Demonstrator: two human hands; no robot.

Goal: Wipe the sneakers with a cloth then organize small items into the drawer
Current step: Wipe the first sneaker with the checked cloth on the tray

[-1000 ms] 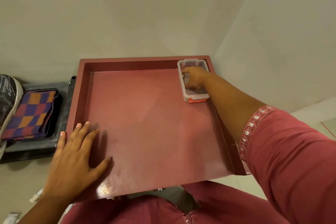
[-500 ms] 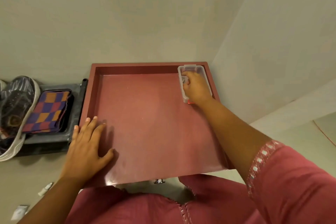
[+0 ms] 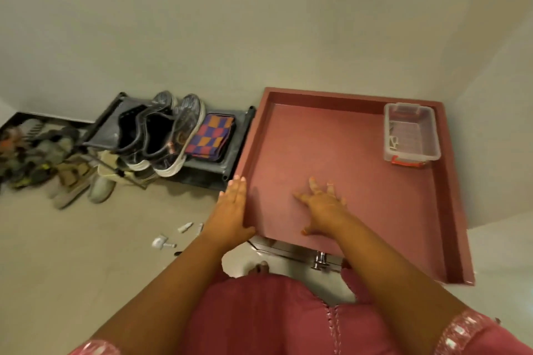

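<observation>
The dark-red drawer [image 3: 343, 135] is pulled out in front of me. A clear plastic box [image 3: 411, 132] with an orange clip sits in its far right corner, with small pale items inside. My left hand [image 3: 232, 212] lies flat along the drawer's left front edge, fingers straight. My right hand [image 3: 323, 204] hovers over the drawer floor near the front, fingers spread, holding nothing. A pair of black sneakers [image 3: 161, 132] with white soles stands on a low grey rack [image 3: 230, 150], beside a folded checkered cloth [image 3: 212, 135]. Small white items [image 3: 170, 239] lie on the floor.
More shoes [image 3: 69, 179] are heaped on the floor at the left, beside a dark tray [image 3: 26, 124]. Walls close in behind and to the right of the drawer. A metal knob [image 3: 318, 261] sticks out of the drawer front near my knees.
My right hand has left the clear box and come back to the drawer's front. The view has swung left, showing the sneakers and the floor. My left hand stays on the drawer's edge.
</observation>
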